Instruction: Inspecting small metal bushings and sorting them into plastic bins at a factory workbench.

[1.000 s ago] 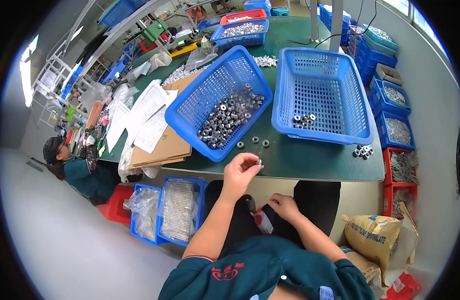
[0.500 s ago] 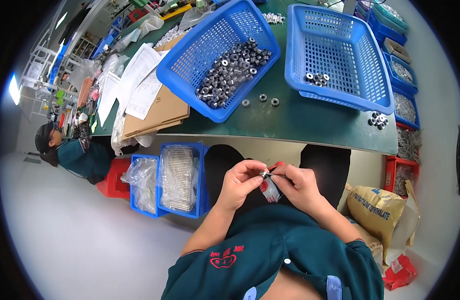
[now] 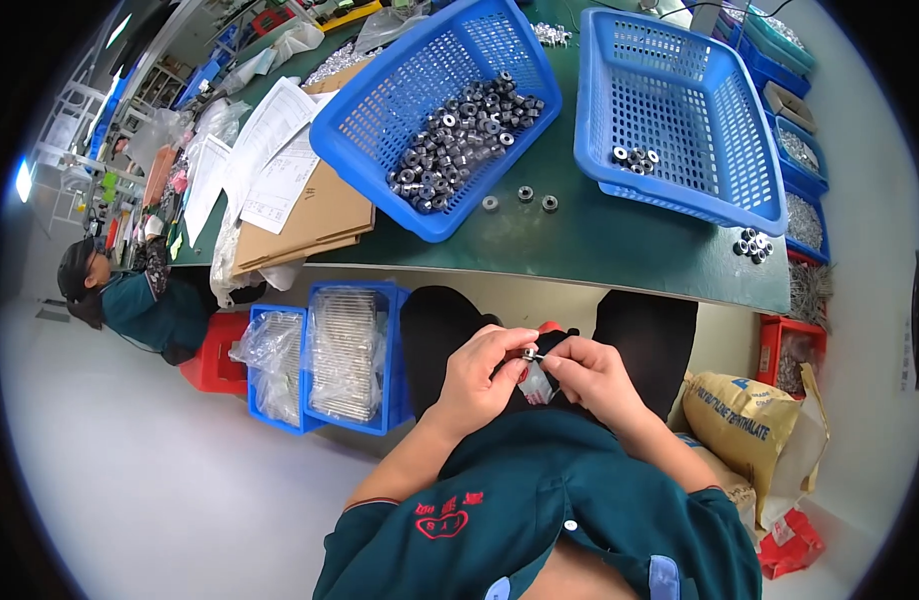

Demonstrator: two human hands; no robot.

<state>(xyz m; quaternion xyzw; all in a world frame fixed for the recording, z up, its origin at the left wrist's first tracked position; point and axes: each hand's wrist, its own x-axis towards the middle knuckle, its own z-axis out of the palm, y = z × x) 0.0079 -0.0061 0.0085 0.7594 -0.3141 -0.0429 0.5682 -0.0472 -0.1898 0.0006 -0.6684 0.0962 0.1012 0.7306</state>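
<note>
Above my lap, my left hand (image 3: 477,380) is closed, pinching a small ring-shaped metal part (image 3: 530,353) between thumb and fingertips. Facing it, my right hand (image 3: 598,378) pinches a thin metal pin (image 3: 542,357) whose tip reaches the metal part; whether it sits inside the hole cannot be made out. Beneath my fingers lies a small clear and red plastic bag (image 3: 536,385), partly hidden. Ahead on the green table (image 3: 620,255), a tilted blue basket (image 3: 435,228) contains many black-and-silver ring parts (image 3: 460,140). A second blue basket (image 3: 680,205) holds several more.
Three loose rings (image 3: 526,193) lie between the baskets, and a cluster (image 3: 753,245) sits at the table's right corner. Papers (image 3: 280,185) rest on cardboard (image 3: 310,225). Blue crates (image 3: 350,350) stand below at left, yellow sacks (image 3: 745,420) at right. A co-worker (image 3: 145,310) sits far left.
My right fingers have shifted slightly lower, and more of the pin shows between them and the metal part. The left hand keeps its pinch. The whole view has drifted a little.
</note>
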